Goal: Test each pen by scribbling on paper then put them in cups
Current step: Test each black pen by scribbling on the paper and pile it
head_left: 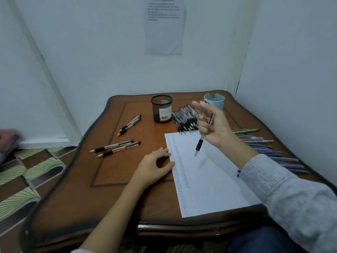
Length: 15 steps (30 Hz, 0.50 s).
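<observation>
while r hand (213, 126) grips pen (199, 145) over paper (209, 185), l hand (153, 167) rests loose at edge; pen pile (186, 119) by mesh cup (161, 106)

Standing on the brown wooden table (73, 189): one black wire-mesh cup (161, 109) and one light blue notched cup (214, 100), two in all. Lying flat: one white paper sheet (209, 179). Lying loose at left: four clear-barrelled black-grip pens (111, 146); a fifth pen (199, 145) is hanging from the right hand (217, 128). One heap of black-grip pens (187, 121) and one row of blue-violet pens (273, 153) are lying too crowded to count.
</observation>
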Each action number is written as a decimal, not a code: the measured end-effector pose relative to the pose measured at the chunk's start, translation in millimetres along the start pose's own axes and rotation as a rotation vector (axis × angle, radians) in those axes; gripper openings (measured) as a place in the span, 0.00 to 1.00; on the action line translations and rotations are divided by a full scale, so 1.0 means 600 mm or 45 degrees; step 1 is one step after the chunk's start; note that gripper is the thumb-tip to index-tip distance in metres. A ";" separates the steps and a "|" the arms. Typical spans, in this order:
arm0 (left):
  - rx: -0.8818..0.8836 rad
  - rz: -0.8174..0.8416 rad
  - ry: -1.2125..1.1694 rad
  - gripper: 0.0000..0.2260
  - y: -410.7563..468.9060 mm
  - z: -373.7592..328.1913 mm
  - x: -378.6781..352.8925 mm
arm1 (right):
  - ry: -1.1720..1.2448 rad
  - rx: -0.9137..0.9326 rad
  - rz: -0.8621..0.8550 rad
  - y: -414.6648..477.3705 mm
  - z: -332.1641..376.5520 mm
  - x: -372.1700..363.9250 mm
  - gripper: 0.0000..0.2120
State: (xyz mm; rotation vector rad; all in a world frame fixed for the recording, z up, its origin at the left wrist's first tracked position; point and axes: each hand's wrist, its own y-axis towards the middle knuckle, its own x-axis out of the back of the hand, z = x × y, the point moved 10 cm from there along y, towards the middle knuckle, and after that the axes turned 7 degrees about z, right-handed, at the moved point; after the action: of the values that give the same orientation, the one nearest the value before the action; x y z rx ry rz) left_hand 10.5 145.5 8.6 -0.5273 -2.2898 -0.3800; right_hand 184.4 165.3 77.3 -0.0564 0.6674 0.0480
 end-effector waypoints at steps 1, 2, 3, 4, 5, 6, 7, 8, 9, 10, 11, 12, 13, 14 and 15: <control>0.001 0.006 0.004 0.18 0.000 0.000 -0.001 | 0.048 -0.013 -0.004 -0.008 -0.004 0.005 0.11; 0.002 0.009 0.002 0.18 0.000 -0.001 -0.001 | 0.143 -0.054 0.006 -0.014 -0.015 0.009 0.14; 0.004 0.011 -0.009 0.18 0.000 0.000 -0.001 | 0.274 -0.108 0.025 -0.021 -0.029 0.013 0.16; 0.002 0.010 -0.025 0.18 -0.001 0.000 0.000 | 0.404 -0.155 0.040 -0.029 -0.042 0.016 0.18; 0.002 0.012 -0.036 0.18 -0.001 0.000 0.001 | 0.489 -0.190 0.046 -0.037 -0.053 0.022 0.19; 0.003 0.019 -0.038 0.18 -0.001 0.000 0.001 | 0.493 -0.217 0.036 -0.046 -0.064 0.030 0.19; 0.006 0.029 -0.034 0.19 -0.001 0.000 0.000 | 0.408 -0.250 0.011 -0.057 -0.074 0.041 0.20; 0.004 0.036 -0.027 0.19 -0.001 0.000 -0.002 | 0.263 -0.294 -0.015 -0.067 -0.084 0.051 0.22; -0.001 0.040 -0.016 0.19 0.000 0.001 -0.004 | 0.105 -0.337 -0.043 -0.077 -0.093 0.061 0.24; -0.007 0.041 0.000 0.19 0.000 0.001 -0.005 | -0.025 -0.376 -0.067 -0.088 -0.100 0.067 0.26; -0.009 0.041 0.017 0.19 0.001 0.001 -0.006 | -0.122 -0.402 -0.082 -0.098 -0.106 0.071 0.25; -0.010 0.040 0.033 0.18 0.001 0.002 -0.006 | -0.222 -0.412 -0.092 -0.106 -0.109 0.073 0.22; -0.014 0.038 0.043 0.18 0.001 0.002 -0.007 | -0.341 -0.405 -0.104 -0.113 -0.111 0.075 0.16; -0.021 0.034 0.047 0.18 0.001 0.000 -0.007 | -0.456 -0.385 -0.121 -0.121 -0.111 0.076 0.12; -0.032 0.031 0.048 0.18 0.001 -0.001 -0.007 | -0.541 -0.350 -0.144 -0.126 -0.112 0.078 0.11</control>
State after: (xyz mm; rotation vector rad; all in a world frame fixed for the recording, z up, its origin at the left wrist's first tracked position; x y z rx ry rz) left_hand 13.8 144.9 6.2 -0.5553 -2.2427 -0.4040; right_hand 184.6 86.6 -1.7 -0.3390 0.2282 0.0405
